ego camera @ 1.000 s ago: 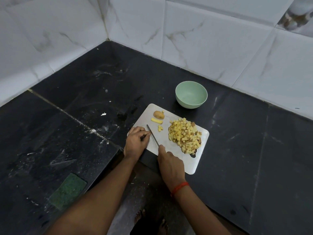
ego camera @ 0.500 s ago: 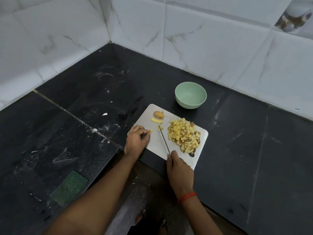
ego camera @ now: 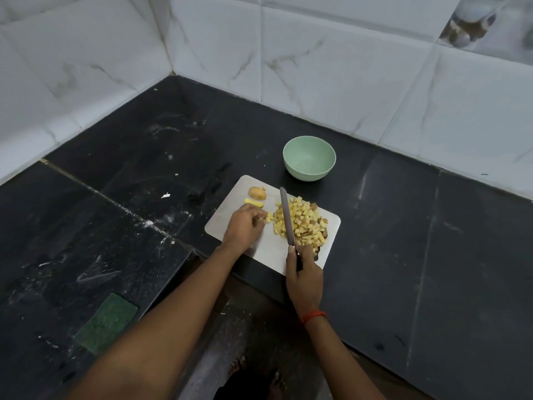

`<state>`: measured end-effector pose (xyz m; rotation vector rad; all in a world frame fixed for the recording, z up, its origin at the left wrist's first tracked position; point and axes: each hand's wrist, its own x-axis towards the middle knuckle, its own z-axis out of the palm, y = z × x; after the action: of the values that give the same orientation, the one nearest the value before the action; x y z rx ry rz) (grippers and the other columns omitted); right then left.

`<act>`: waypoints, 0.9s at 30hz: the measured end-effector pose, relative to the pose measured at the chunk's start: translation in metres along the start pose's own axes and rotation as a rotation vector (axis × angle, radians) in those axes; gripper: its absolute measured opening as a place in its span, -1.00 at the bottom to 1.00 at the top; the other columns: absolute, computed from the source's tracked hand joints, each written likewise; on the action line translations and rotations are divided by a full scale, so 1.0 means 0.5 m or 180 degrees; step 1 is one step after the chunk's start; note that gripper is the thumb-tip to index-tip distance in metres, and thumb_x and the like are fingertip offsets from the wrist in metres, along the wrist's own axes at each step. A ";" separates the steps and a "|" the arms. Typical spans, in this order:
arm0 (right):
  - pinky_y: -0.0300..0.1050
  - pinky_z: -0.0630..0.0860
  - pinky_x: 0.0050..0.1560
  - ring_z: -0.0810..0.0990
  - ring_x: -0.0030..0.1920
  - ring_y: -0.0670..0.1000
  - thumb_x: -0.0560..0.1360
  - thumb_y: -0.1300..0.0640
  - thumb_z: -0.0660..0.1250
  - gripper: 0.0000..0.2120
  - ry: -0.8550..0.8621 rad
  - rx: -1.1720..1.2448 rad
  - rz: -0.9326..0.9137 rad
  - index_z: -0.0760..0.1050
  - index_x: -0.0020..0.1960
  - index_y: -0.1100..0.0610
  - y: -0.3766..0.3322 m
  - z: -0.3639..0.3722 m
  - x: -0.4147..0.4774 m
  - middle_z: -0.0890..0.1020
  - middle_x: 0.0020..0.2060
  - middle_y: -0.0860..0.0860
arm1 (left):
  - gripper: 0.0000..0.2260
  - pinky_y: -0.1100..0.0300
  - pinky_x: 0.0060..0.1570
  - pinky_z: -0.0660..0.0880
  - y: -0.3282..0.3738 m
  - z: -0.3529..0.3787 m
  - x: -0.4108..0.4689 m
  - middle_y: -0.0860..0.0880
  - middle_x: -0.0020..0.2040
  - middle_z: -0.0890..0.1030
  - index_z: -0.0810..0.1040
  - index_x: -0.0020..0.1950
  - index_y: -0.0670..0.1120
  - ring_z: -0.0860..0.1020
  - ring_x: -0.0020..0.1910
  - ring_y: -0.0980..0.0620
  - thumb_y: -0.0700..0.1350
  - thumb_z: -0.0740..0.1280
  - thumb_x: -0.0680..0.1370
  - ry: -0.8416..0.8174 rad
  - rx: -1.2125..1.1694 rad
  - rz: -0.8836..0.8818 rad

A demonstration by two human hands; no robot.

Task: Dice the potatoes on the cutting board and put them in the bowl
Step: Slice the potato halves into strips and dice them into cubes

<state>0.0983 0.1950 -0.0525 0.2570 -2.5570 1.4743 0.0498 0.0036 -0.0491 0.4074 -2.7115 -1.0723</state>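
Hands apart, both over the cutting board. The right hand grips the dark handle of the knife, with a red thread round that wrist. The blade lies along the left part of the pile of diced potato, its tip pointing to the board's far edge. The left hand sits just left of the pile, fingers curled down on a few loose cubes. We cannot tell whether it pinches them or only touches them.

The pile sits on the right half of the board, its right side close to the rim there. Near the far left corner we note a brown potato end and, just beside it, a yellow strip.

The board is white with rounded corners and lies askew on the black worktop. Its near edge lies close to the worktop's front edge, and the right wrist hangs past that edge. The green bowl stands just beyond the far edge, with a thin band of worktop showing between them.

To the right of the board, the next thing is the tiled wall, well apart. To the left, a white scrap lies near. A green scrub pad is well apart, by the near left edge.
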 end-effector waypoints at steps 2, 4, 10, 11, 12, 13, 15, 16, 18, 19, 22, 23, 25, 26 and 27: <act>-0.05 0.41 -0.44 0.50 -0.41 -0.09 0.64 0.01 0.24 -0.80 -0.0044 -0.0019 0.0012 0.27 -0.10 -0.17 0.003 0.001 -0.002 0.48 -0.44 -0.11 | -0.71 0.29 0.03 0.56 0.022 0.019 -0.005 0.01 0.02 0.61 0.67 0.23 -0.09 0.57 -0.13 0.14 -0.27 0.44 0.52 -0.0059 -0.0359 -0.0015; -0.04 0.42 -0.43 0.50 -0.40 -0.09 0.64 0.01 0.23 -0.81 -0.0049 0.0003 0.0025 0.27 -0.10 -0.17 0.006 0.000 -0.002 0.50 -0.42 -0.10 | -0.69 0.27 0.00 0.58 0.035 0.029 -0.009 0.04 -0.02 0.61 0.66 0.24 -0.07 0.57 -0.13 0.17 -0.27 0.44 0.51 0.0043 -0.0598 -0.0049; -0.08 0.36 -0.45 0.48 -0.43 -0.09 0.65 0.01 0.23 -0.78 -0.0053 -0.0028 0.0019 0.24 -0.11 -0.18 0.006 0.001 0.000 0.47 -0.44 -0.11 | -0.72 0.11 0.26 0.46 0.004 0.003 0.033 0.00 0.20 0.60 0.65 0.25 -0.03 0.50 0.21 0.00 -0.21 0.40 0.55 0.0481 0.0288 0.0226; -0.06 0.37 -0.45 0.47 -0.43 -0.08 0.65 0.01 0.23 -0.78 -0.0046 -0.0045 0.0010 0.24 -0.11 -0.18 0.006 0.001 0.001 0.47 -0.44 -0.10 | -0.72 0.07 0.27 0.44 -0.003 -0.003 0.043 0.00 0.21 0.61 0.65 0.24 -0.01 0.50 0.22 -0.03 -0.20 0.40 0.55 0.0429 0.0550 0.0273; -0.05 0.37 -0.46 0.47 -0.44 -0.08 0.65 0.01 0.22 -0.78 -0.0045 -0.0070 -0.0001 0.23 -0.11 -0.18 0.005 0.001 0.002 0.48 -0.44 -0.10 | -0.73 0.06 0.27 0.42 -0.009 -0.008 0.051 0.01 0.21 0.61 0.65 0.25 0.01 0.50 0.22 -0.04 -0.17 0.40 0.56 0.0333 0.0792 0.0302; -0.05 0.37 -0.46 0.47 -0.44 -0.08 0.65 0.00 0.22 -0.79 -0.0052 -0.0091 -0.0010 0.24 -0.11 -0.17 0.005 0.001 0.001 0.48 -0.44 -0.10 | -0.74 0.06 0.27 0.38 -0.012 -0.012 0.054 0.00 0.22 0.62 0.65 0.26 0.02 0.49 0.23 -0.05 -0.15 0.39 0.58 0.0240 0.0997 0.0312; -0.07 0.38 -0.47 0.48 -0.44 -0.09 0.65 0.00 0.22 -0.81 -0.0072 -0.0106 -0.0027 0.26 -0.11 -0.15 0.006 0.002 0.000 0.49 -0.44 -0.11 | -0.76 0.08 0.25 0.32 -0.020 -0.018 0.054 -0.01 0.23 0.61 0.65 0.27 0.00 0.48 0.24 -0.06 -0.11 0.37 0.61 0.0143 0.1196 0.0275; -0.08 0.38 -0.47 0.49 -0.44 -0.10 0.65 0.00 0.22 -0.82 -0.0083 -0.0112 -0.0032 0.28 -0.10 -0.13 0.007 0.002 -0.001 0.50 -0.43 -0.11 | -0.78 0.09 0.24 0.32 -0.024 -0.021 0.051 -0.02 0.20 0.62 0.66 0.24 -0.03 0.47 0.22 -0.06 -0.09 0.36 0.62 0.0137 0.1169 0.0230; -0.12 0.40 -0.47 0.50 -0.42 -0.11 0.65 -0.01 0.21 -0.86 -0.0113 -0.0148 -0.0042 0.32 -0.08 -0.11 0.009 0.002 0.000 0.51 -0.42 -0.12 | -0.81 0.09 0.22 0.39 -0.035 -0.023 0.036 -0.03 0.12 0.62 0.68 0.17 -0.07 0.48 0.15 -0.05 -0.06 0.38 0.61 0.0191 0.0969 0.0171; -0.12 0.41 -0.46 0.50 -0.42 -0.12 0.65 -0.01 0.21 -0.87 -0.0127 -0.0161 -0.0044 0.33 -0.08 -0.10 0.011 0.003 0.000 0.53 -0.41 -0.12 | -0.81 0.08 0.19 0.44 -0.043 -0.022 0.024 -0.03 0.08 0.62 0.68 0.15 -0.09 0.49 0.12 -0.03 -0.05 0.40 0.60 0.0222 0.0781 0.0125; -0.12 0.44 -0.46 0.51 -0.41 -0.13 0.65 -0.02 0.21 -0.88 -0.0116 -0.0175 -0.0066 0.35 -0.07 -0.09 0.010 0.005 -0.001 0.53 -0.40 -0.12 | -0.80 0.13 0.10 0.47 -0.066 -0.013 -0.015 0.03 0.00 0.57 0.68 0.11 -0.10 0.47 0.07 0.06 -0.03 0.45 0.56 0.0412 0.0164 -0.0065; -0.12 0.44 -0.46 0.51 -0.42 -0.13 0.65 -0.02 0.21 -0.87 -0.0113 -0.0176 -0.0081 0.35 -0.08 -0.09 0.011 0.005 0.000 0.53 -0.41 -0.13 | -0.79 0.16 0.09 0.46 -0.068 -0.010 -0.024 0.04 -0.01 0.56 0.68 0.12 -0.10 0.46 0.07 0.08 -0.03 0.46 0.55 0.0471 0.0051 -0.0087; -0.09 0.43 -0.46 0.50 -0.42 -0.12 0.65 -0.02 0.21 -0.86 -0.0134 -0.0204 -0.0124 0.35 -0.09 -0.08 0.010 0.006 0.001 0.51 -0.42 -0.13 | -0.76 0.20 0.08 0.43 -0.070 -0.010 -0.034 0.04 0.01 0.56 0.66 0.15 -0.08 0.45 0.07 0.08 -0.02 0.48 0.54 0.0513 -0.0055 -0.0084; -0.07 0.44 -0.46 0.50 -0.43 -0.11 0.65 -0.02 0.21 -0.86 -0.0156 -0.0238 -0.0134 0.36 -0.09 -0.07 0.011 0.007 0.001 0.51 -0.42 -0.13 | -0.76 0.20 0.08 0.43 -0.070 -0.011 -0.036 0.04 0.01 0.56 0.66 0.16 -0.09 0.46 0.08 0.08 -0.03 0.48 0.54 0.0513 -0.0079 -0.0077; -0.05 0.45 -0.45 0.50 -0.43 -0.11 0.65 -0.03 0.20 -0.85 -0.0175 -0.0280 -0.0136 0.38 -0.09 -0.05 0.013 0.006 0.000 0.51 -0.43 -0.12 | -0.77 0.19 0.09 0.44 -0.067 -0.011 -0.037 0.04 0.01 0.56 0.66 0.16 -0.09 0.46 0.08 0.07 -0.05 0.48 0.54 0.0515 -0.0080 -0.0065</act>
<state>0.0964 0.1957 -0.0591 0.3418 -2.6341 1.3541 0.0749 -0.0175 -0.0699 0.4962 -2.5552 -1.0299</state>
